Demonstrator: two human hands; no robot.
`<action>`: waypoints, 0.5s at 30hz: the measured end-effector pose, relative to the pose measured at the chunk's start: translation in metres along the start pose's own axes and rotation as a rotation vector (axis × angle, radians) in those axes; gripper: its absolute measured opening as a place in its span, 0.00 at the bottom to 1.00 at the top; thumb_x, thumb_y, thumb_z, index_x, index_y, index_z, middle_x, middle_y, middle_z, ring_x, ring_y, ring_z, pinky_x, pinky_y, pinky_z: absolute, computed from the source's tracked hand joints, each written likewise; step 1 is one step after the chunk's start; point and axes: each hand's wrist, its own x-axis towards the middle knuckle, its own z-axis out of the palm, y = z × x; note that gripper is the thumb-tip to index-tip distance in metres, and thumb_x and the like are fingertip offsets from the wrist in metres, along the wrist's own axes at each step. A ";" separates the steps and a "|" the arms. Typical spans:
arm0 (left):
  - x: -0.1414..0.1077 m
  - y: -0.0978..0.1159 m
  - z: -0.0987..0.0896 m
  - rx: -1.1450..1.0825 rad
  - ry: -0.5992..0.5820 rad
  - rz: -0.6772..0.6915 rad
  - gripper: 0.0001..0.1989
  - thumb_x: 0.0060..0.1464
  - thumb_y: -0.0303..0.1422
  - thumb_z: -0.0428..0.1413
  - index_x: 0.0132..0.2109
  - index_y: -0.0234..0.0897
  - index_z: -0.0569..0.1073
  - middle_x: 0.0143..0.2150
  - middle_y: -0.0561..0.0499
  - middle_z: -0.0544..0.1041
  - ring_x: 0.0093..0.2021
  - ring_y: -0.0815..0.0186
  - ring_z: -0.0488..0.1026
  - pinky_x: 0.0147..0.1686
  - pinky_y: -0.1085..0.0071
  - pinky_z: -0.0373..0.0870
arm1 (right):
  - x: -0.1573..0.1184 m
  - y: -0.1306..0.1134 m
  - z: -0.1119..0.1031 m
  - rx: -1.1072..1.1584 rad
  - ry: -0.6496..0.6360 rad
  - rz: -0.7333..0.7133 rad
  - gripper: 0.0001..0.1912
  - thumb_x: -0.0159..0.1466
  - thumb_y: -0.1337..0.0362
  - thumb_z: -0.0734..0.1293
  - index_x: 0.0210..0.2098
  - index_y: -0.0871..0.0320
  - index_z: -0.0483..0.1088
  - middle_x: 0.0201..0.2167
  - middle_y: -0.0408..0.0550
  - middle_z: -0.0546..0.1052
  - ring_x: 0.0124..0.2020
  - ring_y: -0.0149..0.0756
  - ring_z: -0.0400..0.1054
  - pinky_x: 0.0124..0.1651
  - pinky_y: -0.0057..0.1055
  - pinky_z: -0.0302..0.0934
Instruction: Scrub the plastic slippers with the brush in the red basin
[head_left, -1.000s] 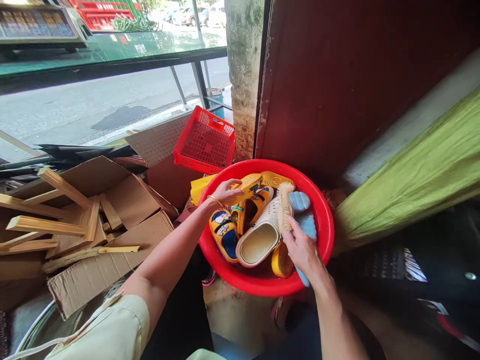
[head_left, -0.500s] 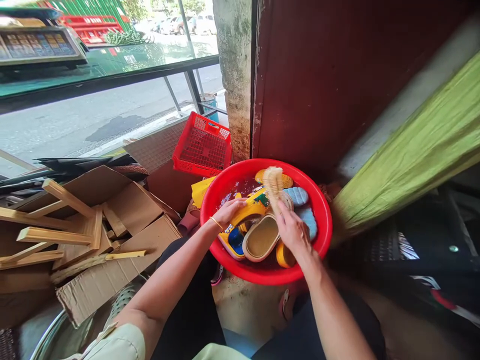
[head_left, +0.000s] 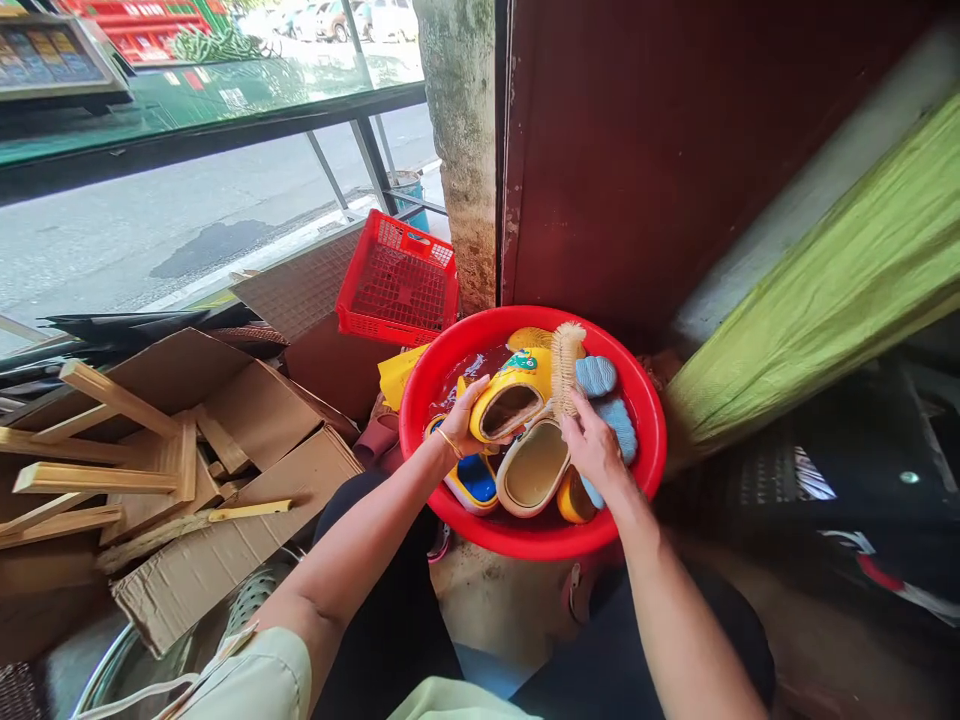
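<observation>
Over the red basin (head_left: 649, 440), my left hand (head_left: 463, 420) grips a yellow clog (head_left: 531, 372) with a green figure on its upper, its opening turned toward me. My right hand (head_left: 592, 440) is closed around a scrub brush (head_left: 567, 362) with pale bristles, held upright at the clog's right side. Below them a beige clog (head_left: 531, 470) lies in the water. Around it are a blue-lined yellow clog (head_left: 477, 480), an orange-yellow shoe (head_left: 574, 498) and light blue footwear (head_left: 597, 376). Another yellow shoe (head_left: 529, 338) sits at the basin's far side.
A red plastic crate (head_left: 401, 285) stands behind the basin, beside a worn pillar (head_left: 466, 130). Cardboard (head_left: 247, 510) and a wooden stool (head_left: 112, 478) on its side lie at left. A green cloth (head_left: 817, 290) hangs at right, near a dark red panel (head_left: 637, 150).
My left hand has turned the yellow clog so its opening faces me more. The brush has moved slightly right and stands more upright in my right hand. The view has shifted a little.
</observation>
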 end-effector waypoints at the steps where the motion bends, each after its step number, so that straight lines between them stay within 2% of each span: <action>1: 0.000 0.000 0.000 0.002 -0.016 -0.006 0.35 0.59 0.57 0.51 0.58 0.33 0.75 0.49 0.35 0.82 0.40 0.52 0.82 0.28 0.65 0.76 | -0.001 0.000 -0.001 0.012 -0.015 0.020 0.30 0.72 0.57 0.58 0.70 0.61 0.65 0.59 0.59 0.78 0.54 0.49 0.77 0.57 0.42 0.70; 5: 0.005 0.002 0.001 -0.022 0.000 0.025 0.37 0.60 0.59 0.50 0.60 0.32 0.73 0.50 0.34 0.82 0.43 0.51 0.82 0.34 0.61 0.78 | -0.021 -0.009 0.006 0.054 -0.030 0.007 0.29 0.71 0.58 0.59 0.69 0.61 0.67 0.60 0.59 0.78 0.58 0.49 0.75 0.60 0.41 0.69; 10: 0.020 0.004 0.000 -0.059 0.207 0.191 0.34 0.57 0.60 0.51 0.54 0.35 0.76 0.43 0.40 0.83 0.44 0.51 0.81 0.42 0.55 0.80 | -0.064 -0.034 0.031 0.140 -0.180 -0.131 0.28 0.72 0.61 0.58 0.69 0.58 0.66 0.65 0.55 0.74 0.63 0.45 0.71 0.65 0.39 0.66; 12: 0.024 0.005 -0.001 -0.055 0.258 0.235 0.34 0.56 0.60 0.52 0.53 0.35 0.76 0.42 0.41 0.83 0.43 0.52 0.81 0.42 0.55 0.80 | -0.073 -0.039 0.031 0.137 -0.258 -0.135 0.29 0.72 0.61 0.58 0.70 0.58 0.65 0.63 0.55 0.76 0.62 0.45 0.72 0.64 0.40 0.67; 15: 0.029 0.006 -0.002 -0.007 0.296 0.274 0.34 0.55 0.59 0.53 0.53 0.35 0.76 0.41 0.42 0.83 0.41 0.52 0.81 0.41 0.56 0.80 | -0.076 -0.040 0.020 0.100 -0.315 -0.111 0.29 0.71 0.62 0.59 0.70 0.55 0.66 0.60 0.53 0.78 0.62 0.46 0.72 0.65 0.43 0.66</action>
